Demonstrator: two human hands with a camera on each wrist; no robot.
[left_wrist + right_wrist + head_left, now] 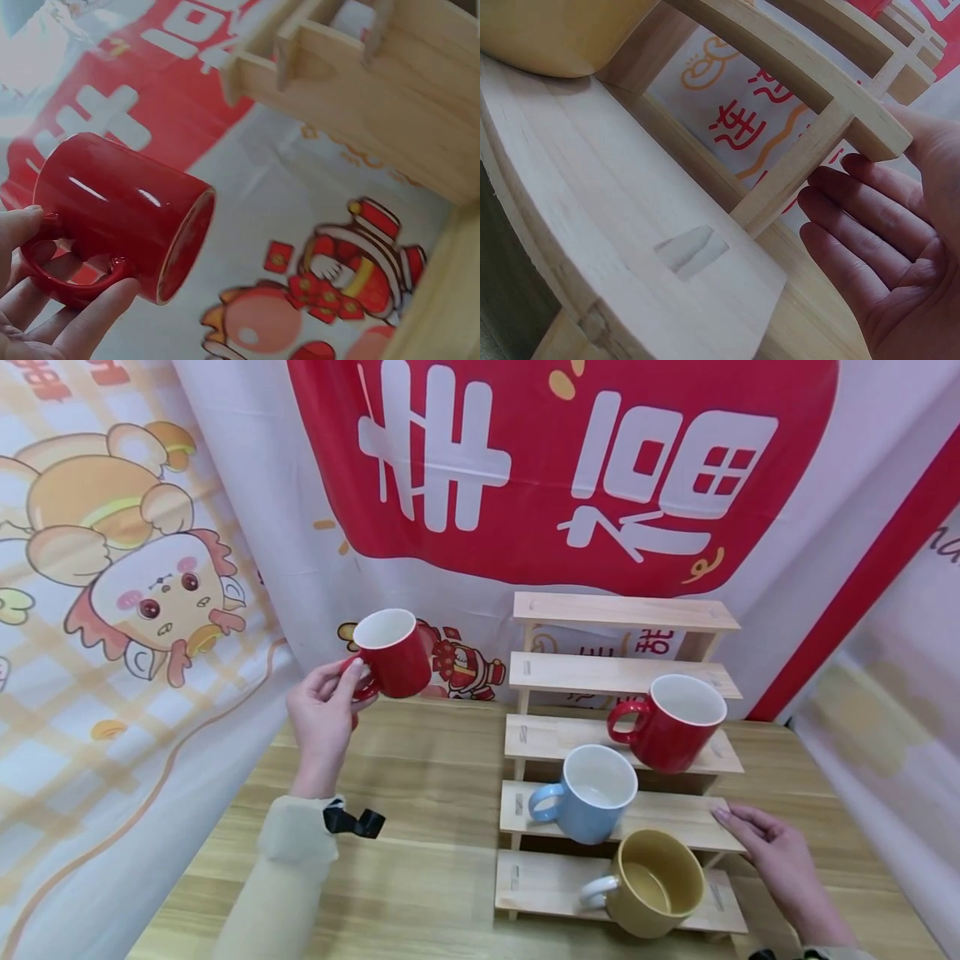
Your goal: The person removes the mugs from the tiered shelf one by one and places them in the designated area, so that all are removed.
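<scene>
My left hand [321, 722] holds a red mug [401, 662] by its handle, in the air left of a wooden stepped rack [543, 671]. In the left wrist view, fingers curl through the handle of that mug [112, 202], and its base faces right. With my right hand [780, 860], I grip the right end of the rack's second step from the front. The right wrist view shows the fingers [855, 247] under this step's end, the thumb mostly hidden behind it. A second red mug [678, 727], a light blue mug [592, 802] and a mustard mug [652, 885] stand on separate steps.
The rack stands on a wood-grain surface [420, 793]. Behind it hangs a printed cloth [450, 568] with a red panel and white characters. Another cloth [150, 760] with cartoon figures slopes along the left, and a pale sheet [885, 718] closes the right side.
</scene>
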